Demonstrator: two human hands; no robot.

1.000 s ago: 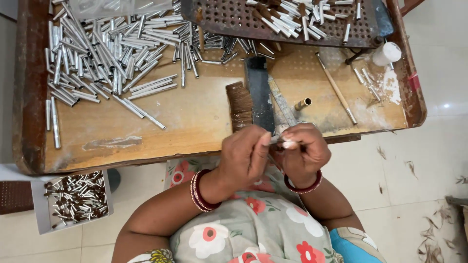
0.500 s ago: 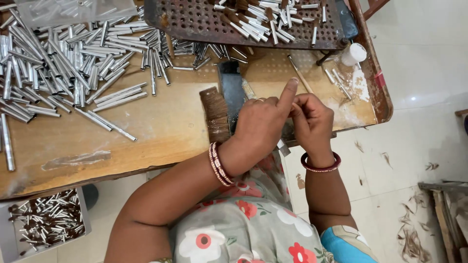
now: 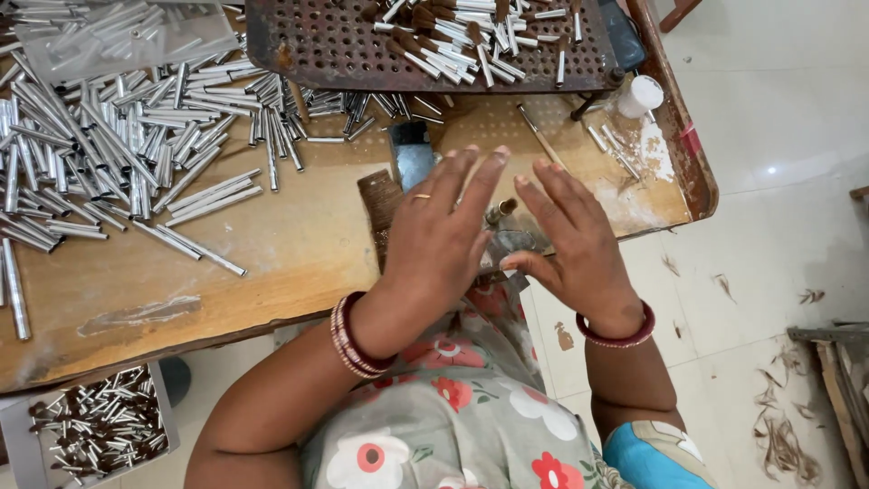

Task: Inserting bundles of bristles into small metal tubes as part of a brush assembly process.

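A person seated at a low wooden worktable (image 3: 272,263) holds both hands flat and side by side over its near edge, fingers stretched out toward twelve o'clock. The left hand (image 3: 444,235), a ring on one finger and red bangles at the wrist, is spread open and grips nothing; the right hand (image 3: 575,240), with a single dark red bangle, is likewise open, its thumb tip resting at the table's edge. Between the two hands, just beyond the fingertips' gap, a small brass-tipped ferrule (image 3: 501,211) lies on the wood, touching neither palm as far as can be seen. At nine to eleven o'clock from the hands sprawls a large heap of silver metal tubes (image 3: 118,154). At twelve o'clock a rusty perforated tray (image 3: 344,45) carries more tubes fitted with dark bristle tufts. A white cap-shaped pot (image 3: 641,95) stands at one o'clock near the table's raised rim. Down at seven o'clock, on the pale tiled floor, a grey box (image 3: 27,444) holds short finished pieces.
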